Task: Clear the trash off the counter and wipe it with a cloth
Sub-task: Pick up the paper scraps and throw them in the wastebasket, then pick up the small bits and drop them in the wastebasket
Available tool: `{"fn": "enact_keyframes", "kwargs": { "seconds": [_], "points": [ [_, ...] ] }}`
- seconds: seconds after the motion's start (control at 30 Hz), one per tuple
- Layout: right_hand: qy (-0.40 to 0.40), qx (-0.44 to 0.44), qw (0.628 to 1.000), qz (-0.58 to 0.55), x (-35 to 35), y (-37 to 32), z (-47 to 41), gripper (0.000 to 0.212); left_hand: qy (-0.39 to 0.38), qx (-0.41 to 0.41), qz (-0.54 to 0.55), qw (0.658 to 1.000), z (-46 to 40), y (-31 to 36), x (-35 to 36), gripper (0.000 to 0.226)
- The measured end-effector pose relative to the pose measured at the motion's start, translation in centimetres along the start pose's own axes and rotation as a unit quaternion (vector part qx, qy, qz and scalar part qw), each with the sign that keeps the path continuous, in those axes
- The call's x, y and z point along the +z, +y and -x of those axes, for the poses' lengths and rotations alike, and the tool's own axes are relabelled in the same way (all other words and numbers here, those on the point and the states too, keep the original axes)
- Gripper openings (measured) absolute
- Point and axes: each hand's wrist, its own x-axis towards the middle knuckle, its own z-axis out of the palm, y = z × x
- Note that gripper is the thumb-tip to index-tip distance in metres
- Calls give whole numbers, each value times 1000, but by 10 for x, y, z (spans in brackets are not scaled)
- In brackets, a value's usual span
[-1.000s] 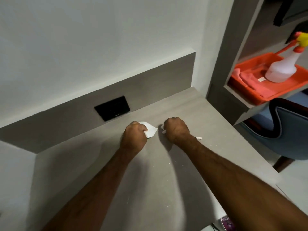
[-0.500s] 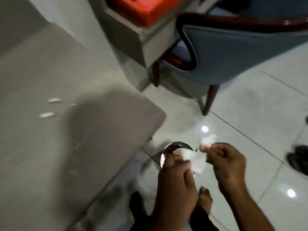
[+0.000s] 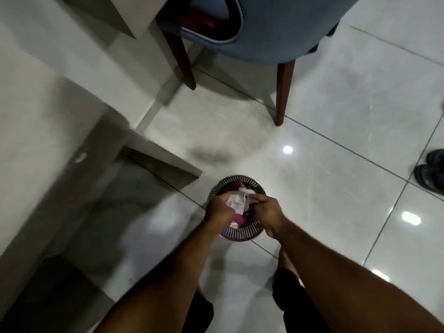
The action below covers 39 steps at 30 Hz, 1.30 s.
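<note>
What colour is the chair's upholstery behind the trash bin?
Blue, with dark wooden legs; the chair shows best in the head view, the only one.

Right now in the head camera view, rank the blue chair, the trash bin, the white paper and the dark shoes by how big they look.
1. blue chair, cut off by the frame
2. trash bin
3. and 4. white paper and dark shoes: look alike, and the shoes are cut off, so unranked.
</note>
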Motion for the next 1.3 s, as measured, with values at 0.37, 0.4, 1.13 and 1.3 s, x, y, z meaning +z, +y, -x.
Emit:
{"fn": "enact_keyframes", "kwargs": {
  "seconds": [0.37,0.4,1.13,1.3],
  "points": [
    [135,-368,919,-48,-10,-210,307,22,209,449,9,869,306,132,-169,50],
    [141,-403,903,-40,8,-234,334,20,252,478,29,841,324,131,-199,46],
    [64,-503,714,482,231,-280,376,20,242,371,-396,805,238,4,-462,22],
    [205,-468,810,287,115,-234,369,6,415,436,-140,786,292,37,-390,16]
  ]
}}
